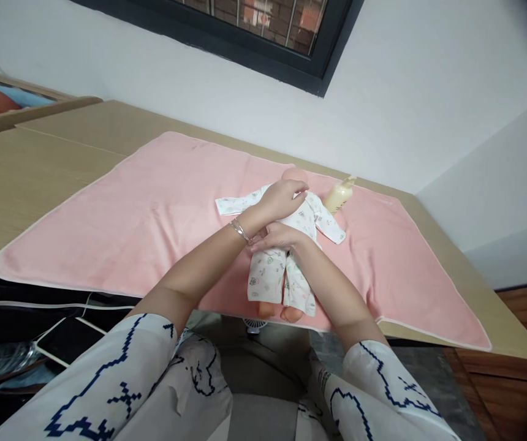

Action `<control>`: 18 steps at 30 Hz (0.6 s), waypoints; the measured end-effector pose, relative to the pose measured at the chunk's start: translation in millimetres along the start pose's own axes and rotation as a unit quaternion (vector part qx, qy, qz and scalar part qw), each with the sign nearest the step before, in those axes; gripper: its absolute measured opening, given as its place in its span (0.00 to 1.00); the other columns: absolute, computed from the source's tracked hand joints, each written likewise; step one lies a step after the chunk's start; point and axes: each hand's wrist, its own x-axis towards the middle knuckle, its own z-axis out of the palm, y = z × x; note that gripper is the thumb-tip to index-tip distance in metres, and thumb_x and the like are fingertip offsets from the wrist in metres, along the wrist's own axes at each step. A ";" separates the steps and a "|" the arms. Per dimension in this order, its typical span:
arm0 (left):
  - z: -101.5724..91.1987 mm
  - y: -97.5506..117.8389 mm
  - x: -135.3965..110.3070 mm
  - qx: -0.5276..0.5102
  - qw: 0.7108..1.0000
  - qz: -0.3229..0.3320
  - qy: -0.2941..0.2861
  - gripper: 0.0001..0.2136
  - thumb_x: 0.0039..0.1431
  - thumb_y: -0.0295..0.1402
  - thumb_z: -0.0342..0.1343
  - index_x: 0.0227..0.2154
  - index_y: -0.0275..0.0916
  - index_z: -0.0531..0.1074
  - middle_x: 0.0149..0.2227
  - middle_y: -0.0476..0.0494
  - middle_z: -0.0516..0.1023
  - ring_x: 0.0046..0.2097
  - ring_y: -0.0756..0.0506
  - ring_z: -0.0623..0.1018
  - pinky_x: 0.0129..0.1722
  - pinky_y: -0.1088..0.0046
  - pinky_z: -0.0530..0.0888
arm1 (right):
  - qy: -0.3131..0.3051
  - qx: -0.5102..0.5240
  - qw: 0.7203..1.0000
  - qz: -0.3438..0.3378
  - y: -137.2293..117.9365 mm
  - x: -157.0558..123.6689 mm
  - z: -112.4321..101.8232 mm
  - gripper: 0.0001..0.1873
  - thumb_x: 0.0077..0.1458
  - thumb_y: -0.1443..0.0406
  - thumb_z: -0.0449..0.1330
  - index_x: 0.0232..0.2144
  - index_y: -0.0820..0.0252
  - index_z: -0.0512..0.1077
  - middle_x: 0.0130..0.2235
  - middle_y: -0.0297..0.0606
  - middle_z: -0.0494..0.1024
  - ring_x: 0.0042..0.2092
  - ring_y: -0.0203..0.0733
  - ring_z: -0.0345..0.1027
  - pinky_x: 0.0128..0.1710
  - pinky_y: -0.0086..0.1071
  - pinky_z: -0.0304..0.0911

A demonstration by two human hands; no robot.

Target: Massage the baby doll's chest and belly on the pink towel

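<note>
A baby doll in a white printed romper lies on its back on a pink towel, head toward the wall, bare feet near the table's front edge. My left hand rests on the doll's chest, fingers curled over the cloth. My right hand lies across the doll's waist, fingers laid flat against the romper. A silver bracelet circles my left wrist. One empty sleeve of the romper spreads out to the left.
A cream pump bottle lies on the towel just right of the doll's head. The wooden table runs along a white wall under a dark window frame. A phone lies low at the left, below the table edge.
</note>
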 end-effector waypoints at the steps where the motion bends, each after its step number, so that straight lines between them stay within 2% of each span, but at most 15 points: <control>1: 1.4 -3.9 1.3 -0.010 1.000 -0.006 0.003 0.13 0.64 0.33 0.52 0.45 0.42 0.80 0.49 0.44 0.84 0.52 0.41 0.81 0.54 0.62 0.76 | -0.023 -0.008 1.000 0.016 -3.5 -2.6 -8.0 0.27 0.39 0.65 0.74 0.44 0.61 0.75 0.44 0.38 0.81 0.50 0.45 0.76 0.53 0.40 0.72; 3: 4.7 -12.8 4.6 -0.043 0.999 -0.024 0.019 0.12 0.63 0.32 0.52 0.42 0.43 0.80 0.48 0.45 0.84 0.52 0.42 0.81 0.55 0.63 0.75 | -0.033 -0.030 0.998 0.032 -14.9 -11.2 -25.6 0.28 0.41 0.66 0.73 0.48 0.61 0.74 0.47 0.37 0.81 0.54 0.43 0.74 0.57 0.37 0.69; 6: 10.7 -24.5 10.7 -0.107 0.990 -0.069 0.061 0.11 0.61 0.30 0.53 0.40 0.41 0.81 0.46 0.45 0.84 0.50 0.44 0.81 0.54 0.65 0.76 | 0.048 -0.058 0.997 0.020 -35.8 -28.8 -49.9 0.24 0.43 0.66 0.71 0.46 0.63 0.76 0.46 0.39 0.82 0.54 0.45 0.74 0.57 0.38 0.67; 9: 17.3 -29.6 16.1 -0.169 0.974 -0.113 0.099 0.10 0.60 0.31 0.52 0.36 0.39 0.80 0.42 0.44 0.85 0.47 0.44 0.82 0.52 0.65 0.77 | 0.223 -0.036 0.973 -0.037 -48.3 -39.8 -62.5 0.17 0.45 0.65 0.68 0.41 0.60 0.77 0.43 0.40 0.82 0.52 0.49 0.76 0.59 0.46 0.68; 11: 21.9 -29.4 18.6 -0.218 0.963 -0.129 0.098 0.12 0.63 0.32 0.50 0.36 0.38 0.80 0.41 0.42 0.85 0.46 0.43 0.82 0.51 0.63 0.78 | 0.337 -0.020 0.937 -0.091 -48.1 -37.6 -62.0 0.17 0.49 0.62 0.66 0.43 0.58 0.77 0.46 0.40 0.81 0.55 0.52 0.73 0.61 0.50 0.66; 12: 24.3 -28.9 19.4 -0.239 0.957 -0.132 0.097 0.13 0.64 0.33 0.48 0.38 0.38 0.79 0.44 0.40 0.84 0.48 0.43 0.82 0.52 0.62 0.78 | 0.366 -0.016 0.923 -0.113 -45.9 -33.6 -59.2 0.17 0.51 0.60 0.65 0.45 0.56 0.76 0.49 0.39 0.80 0.59 0.52 0.70 0.63 0.50 0.64; 14: 29.6 -27.8 19.9 -0.257 0.951 -0.130 0.112 0.15 0.67 0.35 0.46 0.45 0.40 0.77 0.52 0.39 0.81 0.57 0.42 0.79 0.58 0.59 0.75 | 0.379 -0.007 0.913 -0.151 -39.9 -22.2 -49.6 0.20 0.57 0.55 0.61 0.50 0.54 0.72 0.55 0.38 0.77 0.67 0.48 0.60 0.66 0.46 0.59; 16: 36.0 -26.6 18.2 -0.235 0.955 -0.113 0.144 0.16 0.68 0.37 0.46 0.52 0.45 0.74 0.60 0.42 0.76 0.66 0.42 0.70 0.67 0.56 0.67 | 0.364 0.016 0.913 -0.184 -35.6 -11.0 -37.4 0.25 0.61 0.50 0.55 0.56 0.54 0.67 0.62 0.36 0.72 0.70 0.40 0.52 0.69 0.40 0.53; 18: 43.3 -23.4 13.6 -0.187 0.965 -0.087 0.164 0.17 0.68 0.40 0.48 0.55 0.49 0.72 0.64 0.46 0.71 0.72 0.42 0.60 0.71 0.55 0.59 | 0.351 0.052 0.912 -0.207 -35.4 -4.9 -26.5 0.29 0.64 0.47 0.47 0.60 0.54 0.64 0.65 0.36 0.68 0.71 0.37 0.50 0.70 0.38 0.50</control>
